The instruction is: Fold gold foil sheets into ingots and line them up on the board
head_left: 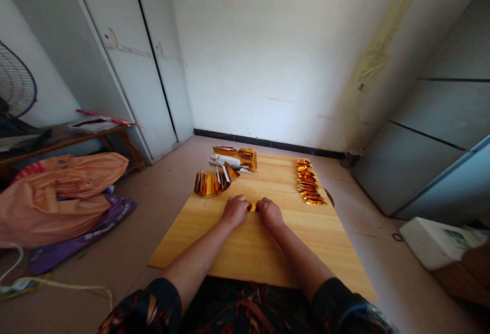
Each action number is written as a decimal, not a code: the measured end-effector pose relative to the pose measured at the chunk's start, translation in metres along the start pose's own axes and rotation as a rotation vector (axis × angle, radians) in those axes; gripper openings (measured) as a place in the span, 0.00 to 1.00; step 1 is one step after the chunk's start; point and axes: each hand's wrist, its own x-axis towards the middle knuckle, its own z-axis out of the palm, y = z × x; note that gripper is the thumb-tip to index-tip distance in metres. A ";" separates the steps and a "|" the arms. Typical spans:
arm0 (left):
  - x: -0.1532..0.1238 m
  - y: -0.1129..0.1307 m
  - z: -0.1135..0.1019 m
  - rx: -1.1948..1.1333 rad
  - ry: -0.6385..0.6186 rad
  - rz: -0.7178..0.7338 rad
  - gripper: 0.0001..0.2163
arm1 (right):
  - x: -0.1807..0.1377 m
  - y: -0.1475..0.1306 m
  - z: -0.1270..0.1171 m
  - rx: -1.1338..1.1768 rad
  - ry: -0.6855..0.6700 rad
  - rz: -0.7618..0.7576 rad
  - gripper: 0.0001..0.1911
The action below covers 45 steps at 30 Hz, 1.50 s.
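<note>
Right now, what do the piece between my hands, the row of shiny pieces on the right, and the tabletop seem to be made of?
Held piece: perhaps shiny foil paper, going by its gold-orange colour; little of it shows. Row of pieces: probably metallic foil paper, glossy, with bright glints. Tabletop: wood or wood-look board, smooth, with streaky grain.

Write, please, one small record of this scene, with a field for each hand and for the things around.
Left hand: holds left end of small golden piece
Right hand: holds its right end
Surface: wooden table
Table, far left: curved golden stack; behind it, golden-and-white pile
Table, right: row of golden pieces
Floor, left: orange bag
</note>
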 end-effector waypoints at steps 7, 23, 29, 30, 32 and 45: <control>0.000 -0.004 -0.002 -0.006 -0.065 -0.026 0.12 | 0.017 -0.004 -0.001 0.177 -0.070 0.172 0.10; -0.004 -0.023 -0.004 -0.001 -0.151 -0.210 0.13 | 0.022 -0.004 -0.010 0.215 -0.157 0.263 0.12; -0.001 -0.024 -0.004 -0.018 -0.174 -0.228 0.13 | 0.020 -0.026 -0.022 0.146 -0.169 0.368 0.30; -0.001 -0.024 -0.004 -0.018 -0.170 -0.226 0.13 | 0.020 -0.029 -0.023 0.142 -0.172 0.379 0.30; -0.001 -0.024 -0.004 -0.024 -0.166 -0.228 0.13 | 0.020 -0.031 -0.025 0.143 -0.186 0.390 0.30; 0.003 -0.019 -0.005 -0.086 -0.163 -0.321 0.12 | 0.029 -0.006 -0.011 0.226 -0.194 0.385 0.17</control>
